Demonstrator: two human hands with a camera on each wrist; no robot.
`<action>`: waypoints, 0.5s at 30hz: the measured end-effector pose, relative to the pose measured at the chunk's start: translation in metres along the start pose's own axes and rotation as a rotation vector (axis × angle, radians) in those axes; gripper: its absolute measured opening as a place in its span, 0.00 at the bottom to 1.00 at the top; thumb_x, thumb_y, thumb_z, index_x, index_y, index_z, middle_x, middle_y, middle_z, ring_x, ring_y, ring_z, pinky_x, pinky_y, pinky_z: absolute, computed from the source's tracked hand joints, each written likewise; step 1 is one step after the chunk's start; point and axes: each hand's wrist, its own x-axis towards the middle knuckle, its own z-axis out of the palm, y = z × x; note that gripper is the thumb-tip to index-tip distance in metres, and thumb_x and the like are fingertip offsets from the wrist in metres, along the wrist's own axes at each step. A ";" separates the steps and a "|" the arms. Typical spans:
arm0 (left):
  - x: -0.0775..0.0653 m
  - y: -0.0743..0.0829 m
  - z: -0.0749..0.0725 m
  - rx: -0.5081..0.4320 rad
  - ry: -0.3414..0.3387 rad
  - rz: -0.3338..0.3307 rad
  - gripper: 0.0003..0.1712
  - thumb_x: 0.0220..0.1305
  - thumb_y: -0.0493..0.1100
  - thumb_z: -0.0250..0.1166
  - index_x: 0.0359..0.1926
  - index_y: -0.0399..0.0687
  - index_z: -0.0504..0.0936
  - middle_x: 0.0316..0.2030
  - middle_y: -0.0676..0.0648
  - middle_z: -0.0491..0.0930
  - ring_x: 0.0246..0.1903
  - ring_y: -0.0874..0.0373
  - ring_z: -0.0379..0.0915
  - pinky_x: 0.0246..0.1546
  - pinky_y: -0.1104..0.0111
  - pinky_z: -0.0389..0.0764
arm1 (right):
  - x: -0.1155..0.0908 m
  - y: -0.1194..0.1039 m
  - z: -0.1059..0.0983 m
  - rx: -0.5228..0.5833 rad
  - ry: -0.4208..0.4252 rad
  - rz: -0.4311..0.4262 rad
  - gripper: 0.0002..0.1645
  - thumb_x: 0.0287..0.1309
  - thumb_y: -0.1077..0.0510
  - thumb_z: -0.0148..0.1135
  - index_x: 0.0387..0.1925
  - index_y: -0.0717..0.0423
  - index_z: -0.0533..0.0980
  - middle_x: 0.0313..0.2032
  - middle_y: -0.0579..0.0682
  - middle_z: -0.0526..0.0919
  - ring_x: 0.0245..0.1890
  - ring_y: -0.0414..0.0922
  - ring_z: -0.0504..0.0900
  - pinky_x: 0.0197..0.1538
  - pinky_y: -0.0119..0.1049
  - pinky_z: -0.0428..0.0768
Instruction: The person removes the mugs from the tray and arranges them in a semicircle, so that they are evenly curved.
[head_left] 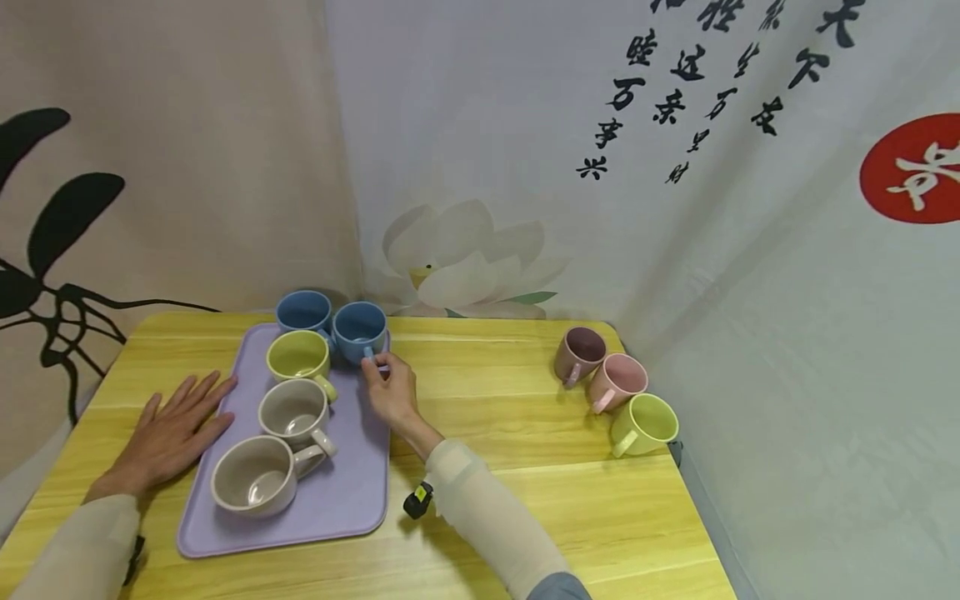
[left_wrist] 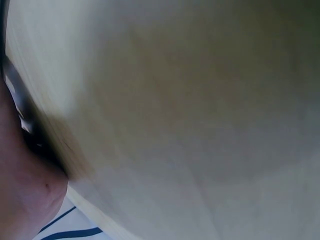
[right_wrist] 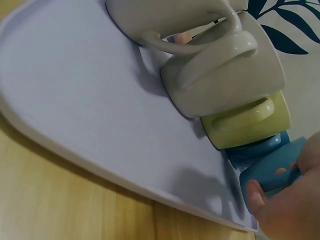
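Observation:
My right hand (head_left: 392, 392) pinches the handle of a blue mug (head_left: 360, 329) at the far right corner of a lilac tray (head_left: 352, 508). Beside that mug stands another blue mug (head_left: 303, 312). A yellow-green mug (head_left: 297, 356), a greyish mug (head_left: 293, 412) and a larger beige mug (head_left: 253, 477) follow in a row toward the tray's near left, handles pointing right. Fingers spread, my left hand (head_left: 171, 433) lies flat at the tray's left edge, with fingertips at the rim. In the right wrist view, the right hand (right_wrist: 292, 200) is at the blue mug (right_wrist: 272, 167).
On the table's right side stand a dark mauve mug (head_left: 580, 356), a pink mug (head_left: 618, 383) and a second yellow-green mug (head_left: 645, 425), close together near the edge. A printed cloth (head_left: 465, 150) hangs behind the wooden table (head_left: 480, 375).

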 end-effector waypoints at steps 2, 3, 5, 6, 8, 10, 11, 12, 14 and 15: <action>0.000 0.000 -0.001 0.000 -0.004 -0.003 0.42 0.91 0.63 0.47 0.94 0.62 0.46 0.92 0.33 0.44 0.91 0.25 0.27 0.84 0.25 0.15 | -0.001 -0.002 -0.002 0.010 -0.003 0.007 0.13 0.82 0.51 0.67 0.43 0.56 0.86 0.40 0.55 0.93 0.37 0.33 0.84 0.39 0.25 0.80; -0.001 0.000 -0.001 0.001 -0.007 -0.004 0.42 0.91 0.63 0.47 0.94 0.62 0.46 0.92 0.33 0.43 0.91 0.25 0.27 0.84 0.26 0.15 | -0.002 -0.002 -0.004 0.018 -0.003 0.010 0.13 0.82 0.51 0.67 0.43 0.56 0.86 0.40 0.54 0.93 0.37 0.32 0.83 0.38 0.25 0.80; -0.001 0.000 -0.001 0.003 -0.013 -0.008 0.42 0.91 0.63 0.47 0.94 0.62 0.46 0.92 0.33 0.43 0.91 0.25 0.27 0.84 0.26 0.15 | -0.003 -0.003 -0.007 0.027 -0.008 0.017 0.13 0.83 0.51 0.66 0.44 0.56 0.86 0.40 0.54 0.92 0.36 0.33 0.82 0.36 0.24 0.79; -0.001 -0.001 -0.001 0.004 -0.015 -0.009 0.42 0.91 0.63 0.47 0.94 0.62 0.46 0.92 0.33 0.43 0.91 0.24 0.26 0.84 0.26 0.14 | -0.004 -0.003 -0.009 0.038 -0.010 0.020 0.13 0.83 0.51 0.66 0.45 0.56 0.86 0.40 0.53 0.92 0.36 0.35 0.84 0.35 0.25 0.79; -0.001 -0.001 -0.001 0.006 -0.017 -0.011 0.42 0.91 0.64 0.47 0.94 0.62 0.45 0.92 0.32 0.43 0.91 0.24 0.26 0.84 0.26 0.14 | -0.005 -0.004 -0.015 0.061 -0.013 0.026 0.13 0.84 0.51 0.66 0.46 0.56 0.86 0.40 0.54 0.92 0.37 0.40 0.88 0.34 0.26 0.79; -0.001 -0.001 -0.001 0.005 -0.018 -0.011 0.42 0.91 0.63 0.47 0.94 0.62 0.45 0.92 0.32 0.43 0.91 0.24 0.26 0.84 0.26 0.13 | -0.007 -0.004 -0.020 0.083 -0.020 0.025 0.13 0.84 0.51 0.65 0.47 0.57 0.86 0.41 0.56 0.93 0.40 0.50 0.92 0.34 0.27 0.81; -0.001 -0.001 -0.001 0.005 -0.017 -0.011 0.42 0.91 0.63 0.47 0.94 0.62 0.45 0.92 0.32 0.43 0.91 0.24 0.26 0.84 0.26 0.13 | -0.007 -0.004 -0.024 0.095 -0.022 0.022 0.13 0.84 0.51 0.65 0.48 0.58 0.86 0.42 0.57 0.93 0.42 0.55 0.93 0.34 0.27 0.81; -0.001 0.000 -0.001 0.004 -0.017 -0.010 0.42 0.91 0.63 0.47 0.94 0.62 0.45 0.92 0.32 0.43 0.91 0.24 0.26 0.84 0.27 0.13 | -0.008 -0.004 -0.027 0.107 -0.025 0.019 0.14 0.85 0.51 0.64 0.49 0.58 0.86 0.43 0.60 0.94 0.45 0.60 0.94 0.35 0.28 0.82; 0.000 0.000 -0.001 0.002 -0.020 -0.010 0.42 0.91 0.64 0.47 0.94 0.62 0.45 0.92 0.32 0.43 0.91 0.24 0.25 0.84 0.27 0.13 | -0.009 -0.003 -0.034 0.114 -0.028 0.008 0.15 0.85 0.51 0.64 0.50 0.60 0.85 0.44 0.62 0.94 0.49 0.65 0.95 0.39 0.28 0.84; 0.000 0.000 -0.001 0.000 -0.021 -0.010 0.42 0.91 0.63 0.47 0.94 0.61 0.45 0.92 0.32 0.43 0.91 0.24 0.25 0.83 0.27 0.13 | -0.010 -0.003 -0.038 0.119 -0.031 0.003 0.16 0.85 0.51 0.63 0.51 0.62 0.85 0.45 0.64 0.94 0.51 0.67 0.95 0.40 0.28 0.85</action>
